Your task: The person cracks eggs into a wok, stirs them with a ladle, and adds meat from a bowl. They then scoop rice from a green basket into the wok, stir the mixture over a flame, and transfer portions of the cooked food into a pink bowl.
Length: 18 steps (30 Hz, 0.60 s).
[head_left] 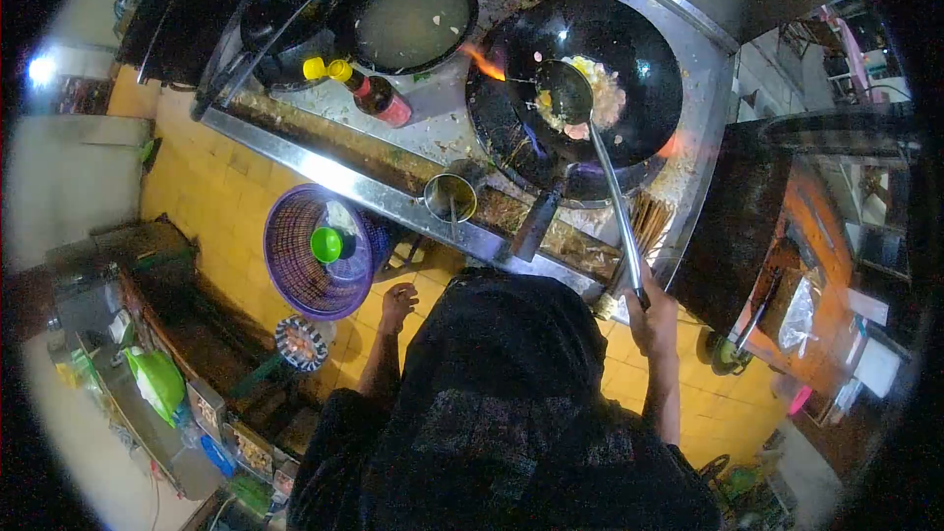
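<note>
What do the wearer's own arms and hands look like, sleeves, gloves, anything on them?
Loose, plain black sleeves, forearms bare below them. Left hand and right hand both ungloved; no watch or band visible. Image too coarse to rule out rings.

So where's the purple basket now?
In the head view, the purple basket is on the left, just beyond the left hand, a green container inside.

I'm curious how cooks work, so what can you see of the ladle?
The ladle has a round, dark-looking bowl and a long, shiny shaft, apparently metal, ending in a darker grip. The right hand holds that end. The shaft slants to the bowl, which is inside the black wok, at the pale food.
</note>
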Available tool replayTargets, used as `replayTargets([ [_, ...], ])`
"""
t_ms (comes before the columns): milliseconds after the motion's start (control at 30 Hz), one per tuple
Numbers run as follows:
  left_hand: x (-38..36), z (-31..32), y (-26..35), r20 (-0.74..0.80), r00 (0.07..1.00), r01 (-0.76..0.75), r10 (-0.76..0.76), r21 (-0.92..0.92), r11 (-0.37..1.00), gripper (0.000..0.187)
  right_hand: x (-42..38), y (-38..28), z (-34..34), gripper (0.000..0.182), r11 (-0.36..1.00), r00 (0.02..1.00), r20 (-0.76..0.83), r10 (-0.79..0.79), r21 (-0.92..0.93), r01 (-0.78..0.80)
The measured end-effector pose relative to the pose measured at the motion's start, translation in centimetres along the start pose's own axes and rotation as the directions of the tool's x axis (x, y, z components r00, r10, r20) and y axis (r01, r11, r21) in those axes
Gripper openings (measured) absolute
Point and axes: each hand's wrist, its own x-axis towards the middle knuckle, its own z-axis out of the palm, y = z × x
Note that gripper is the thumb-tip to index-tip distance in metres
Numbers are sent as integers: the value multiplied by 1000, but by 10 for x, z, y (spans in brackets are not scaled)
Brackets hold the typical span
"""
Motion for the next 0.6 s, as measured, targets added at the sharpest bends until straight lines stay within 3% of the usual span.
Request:
replayTargets([
  [33, 2, -3, -2, 58, 998, 30, -23, -136, 990, 23, -1, -2, -1, 47, 997, 996, 34, 77, 8, -78],
  [67, 3, -5, -7, 58, 998, 30, -23, -136, 990, 23, -1, -2, -1, 47, 997, 996, 34, 77, 7, -77],
  [133, -4, 3, -4, 6, 992, -127, 127, 113, 986, 22, -2, -2, 0, 48, 995, 992, 75, 97, -17, -96],
  [167, -3, 2, -5, 6, 992, -128, 128, 112, 985, 22, -2, -3, 0, 48, 995, 993, 74, 96, -17, -95],
  [267, 2, -1, -7, 59, 997, -39, 42, -50, 998, 22, -1, -7, 0, 47, 995, 991, 98, 93, -37, -90],
  [367, -2, 5, -3, -34, 999, 3, -2, 22, 1000, 20, -1, -9, 1, 48, 989, 988, 42, 148, -17, -147],
  [433, -6, 7, -1, -35, 997, -65, 68, 91, 994, 19, -1, 1, 6, 48, 997, 996, -31, 80, -1, -80],
  [533, -10, 13, 6, -89, 996, 6, 9, 161, 987, 18, -2, 11, 11, 49, 999, 1000, -19, 16, -38, -16],
  [600, -7, 11, 2, -97, 995, 17, -1, 161, 987, 19, -1, 7, 6, 49, 997, 998, 23, 57, -48, -56],
])
